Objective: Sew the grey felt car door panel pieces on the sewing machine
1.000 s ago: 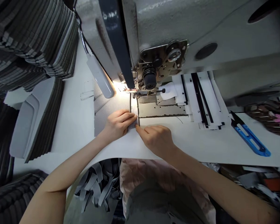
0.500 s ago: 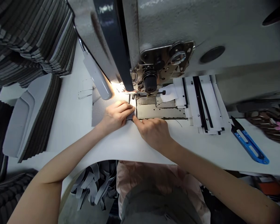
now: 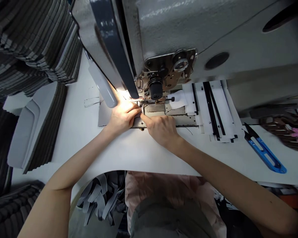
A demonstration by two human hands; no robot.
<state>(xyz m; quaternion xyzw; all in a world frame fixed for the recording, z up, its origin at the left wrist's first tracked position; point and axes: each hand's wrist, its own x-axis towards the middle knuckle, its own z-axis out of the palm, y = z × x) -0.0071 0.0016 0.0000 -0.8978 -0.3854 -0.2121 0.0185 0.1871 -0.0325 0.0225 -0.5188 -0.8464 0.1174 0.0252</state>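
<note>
A piece of grey fabric [image 3: 103, 116] lies flat under the needle area of a sewing machine [image 3: 173, 29]. My left hand [image 3: 122, 115] is closed over its right part, the fingers together and their tips near the presser foot [image 3: 141, 103]. Coming in from the right, my right hand [image 3: 161, 129] has its index finger against the fabric's near right edge, with the other fingers curled. Both hands' fingertips nearly meet in front of the needle. The fabric under my left hand is hidden. A lit lamp [image 3: 103, 84] shines on the spot.
White strips with black bands [image 3: 215, 112] lie right of the needle. Blue thread snips [image 3: 265, 153] rest at the far right, beside a brown woven basket [image 3: 283, 129]. Stacked grey panels [image 3: 41, 122] stand at the left. Grey offcuts [image 3: 103, 195] hang below the table edge.
Both hands have moved slightly away from me, toward the needle, and the fabric has shifted with them. Its near right corner no longer shows between my fingers. The view has shifted a little.
</note>
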